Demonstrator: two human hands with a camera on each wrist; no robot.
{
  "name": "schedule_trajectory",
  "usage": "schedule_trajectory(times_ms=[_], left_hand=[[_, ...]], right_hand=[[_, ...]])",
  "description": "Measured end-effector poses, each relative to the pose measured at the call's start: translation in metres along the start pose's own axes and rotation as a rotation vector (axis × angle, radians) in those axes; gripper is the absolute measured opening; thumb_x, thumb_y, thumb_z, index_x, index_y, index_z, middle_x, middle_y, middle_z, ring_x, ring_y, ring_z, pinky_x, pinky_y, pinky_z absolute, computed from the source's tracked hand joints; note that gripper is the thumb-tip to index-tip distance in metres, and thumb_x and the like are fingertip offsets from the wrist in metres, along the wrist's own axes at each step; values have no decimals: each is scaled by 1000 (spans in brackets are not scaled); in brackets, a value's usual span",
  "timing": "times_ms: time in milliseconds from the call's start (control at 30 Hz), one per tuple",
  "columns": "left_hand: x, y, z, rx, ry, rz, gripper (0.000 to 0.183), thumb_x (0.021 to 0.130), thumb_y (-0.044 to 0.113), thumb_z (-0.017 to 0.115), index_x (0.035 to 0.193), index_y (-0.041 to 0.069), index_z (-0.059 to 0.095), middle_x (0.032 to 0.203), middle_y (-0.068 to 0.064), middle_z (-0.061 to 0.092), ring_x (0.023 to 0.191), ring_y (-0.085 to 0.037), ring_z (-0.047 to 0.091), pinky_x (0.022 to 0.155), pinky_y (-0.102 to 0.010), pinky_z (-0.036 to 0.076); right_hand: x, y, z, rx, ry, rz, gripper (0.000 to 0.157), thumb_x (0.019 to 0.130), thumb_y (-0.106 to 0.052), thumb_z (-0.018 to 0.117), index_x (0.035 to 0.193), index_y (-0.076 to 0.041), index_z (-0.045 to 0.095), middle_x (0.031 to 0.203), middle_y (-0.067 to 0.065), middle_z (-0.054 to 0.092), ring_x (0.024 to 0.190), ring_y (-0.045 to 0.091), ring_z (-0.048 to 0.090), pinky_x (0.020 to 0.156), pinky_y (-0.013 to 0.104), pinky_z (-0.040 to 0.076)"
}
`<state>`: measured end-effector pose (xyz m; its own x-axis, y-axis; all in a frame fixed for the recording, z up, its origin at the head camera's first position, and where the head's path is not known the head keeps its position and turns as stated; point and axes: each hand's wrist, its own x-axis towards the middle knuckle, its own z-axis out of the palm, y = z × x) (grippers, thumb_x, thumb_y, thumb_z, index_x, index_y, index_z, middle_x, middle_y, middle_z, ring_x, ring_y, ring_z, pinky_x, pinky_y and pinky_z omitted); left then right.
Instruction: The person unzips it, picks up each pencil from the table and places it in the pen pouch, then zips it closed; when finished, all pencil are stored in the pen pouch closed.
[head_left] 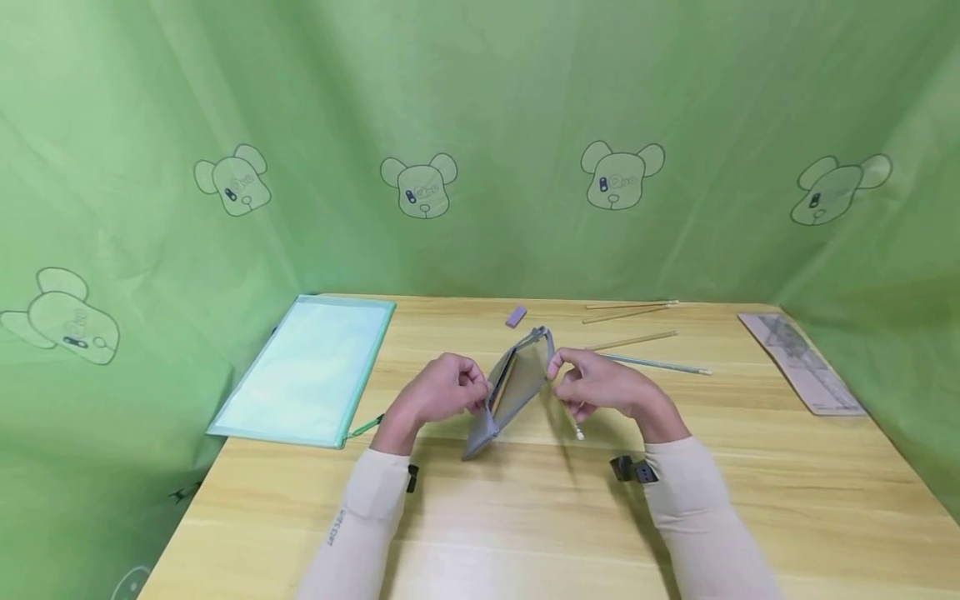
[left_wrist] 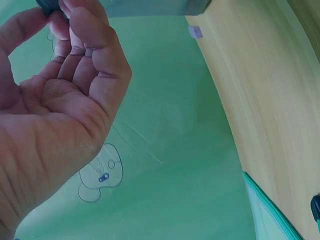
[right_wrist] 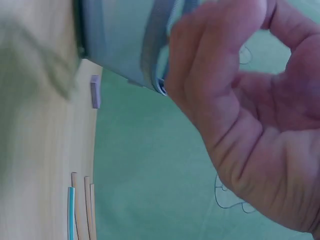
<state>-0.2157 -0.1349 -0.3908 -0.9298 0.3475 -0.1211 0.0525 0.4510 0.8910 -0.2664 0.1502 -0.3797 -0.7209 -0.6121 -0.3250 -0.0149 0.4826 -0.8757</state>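
A grey zippered pencil pouch [head_left: 517, 383] is held up over the table, tilted, its mouth spread apart. Inside it shows a slim yellowish strip like a pencil. My left hand [head_left: 447, 387] pinches the near left rim between thumb and fingers. On the opposite rim are the curled thumb and index finger of my right hand [head_left: 600, 382]. A pencil's white eraser end [head_left: 579, 433] juts out below the right fingers, the rest hidden behind them. In the right wrist view, the pouch [right_wrist: 120, 40] and its zip edge lie against the right fingers.
Wooden pencils [head_left: 630, 312] and a blue one [head_left: 660, 364] lie beyond the right hand. A purple eraser [head_left: 516, 316] sits behind the pouch. At left lies a mint-edged zip folder [head_left: 307, 367]; at right, a pinkish pack with clear rulers [head_left: 801, 364]. Green curtains [head_left: 480, 242] surround the table.
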Motion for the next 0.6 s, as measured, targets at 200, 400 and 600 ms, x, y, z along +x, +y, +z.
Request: schedule_trajectory(times_ms=[200,400,600], left_hand=[[3,6,10,-21,-84,48,15,103,12,66,95,1,73,88,-10,76,80,-29,77,79,-33,65],[3,10,17,-61,-119,46,15,103,7,65,93,-1,71,85,-8,75,83,-38,77,77,-34,66],[6,9,20,-109,-114,2,14,104,8,66,96,-2,72,86,-12,78,74,-19,75,75,-32,65]], right_hand=[[11,-1,9,7,149,-16,23,93,0,56,116,2,53,72,1,52,62,14,52,56,23,50],[19,-7,24,-18,238,-36,25,95,-2,59,118,4,56,70,0,56,58,13,53,55,26,52],[26,-7,34,-86,341,-2,25,98,-8,64,121,-2,58,71,1,62,54,11,49,49,22,41]])
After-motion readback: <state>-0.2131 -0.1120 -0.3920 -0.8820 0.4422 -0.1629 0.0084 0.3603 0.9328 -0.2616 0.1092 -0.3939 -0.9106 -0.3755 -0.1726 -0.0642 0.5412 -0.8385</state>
